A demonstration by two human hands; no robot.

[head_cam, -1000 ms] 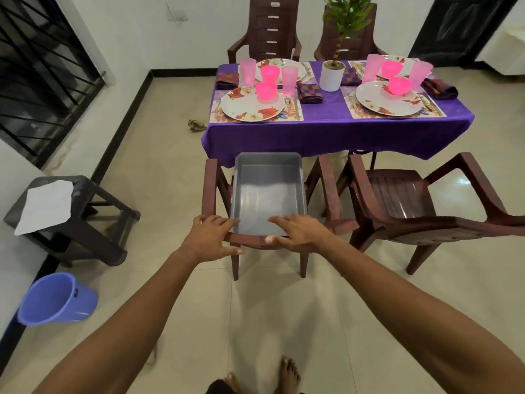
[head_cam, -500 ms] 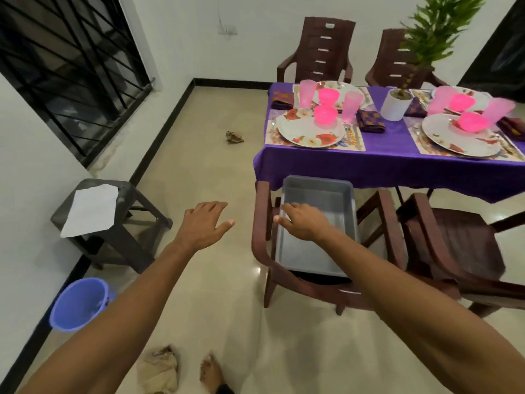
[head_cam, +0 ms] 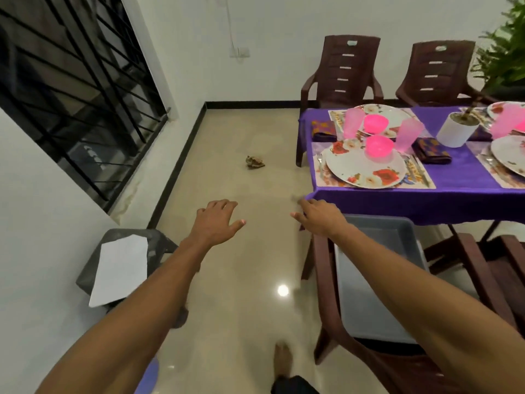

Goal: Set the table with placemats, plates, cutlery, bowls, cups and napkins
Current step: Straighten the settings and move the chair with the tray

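Head view: both hands, left [head_cam: 217, 223] and right [head_cam: 319, 218], hang slack-fingered, each grip holding nothing, likely because the surface [head_cam: 460, 177] at two o'clock looks fully laid and the tub [head_cam: 377, 280] empty.

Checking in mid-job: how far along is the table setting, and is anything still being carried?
It looks nearly or fully done. The near place setting has its placemat, floral plate, pink bowl, pink cup, a fork and folded napkin; the setting behind looks similar. The grey tub on the chair looks empty. The left hand and right hand hold nothing. The table's right end is cut off, so it remains unconfirmed.
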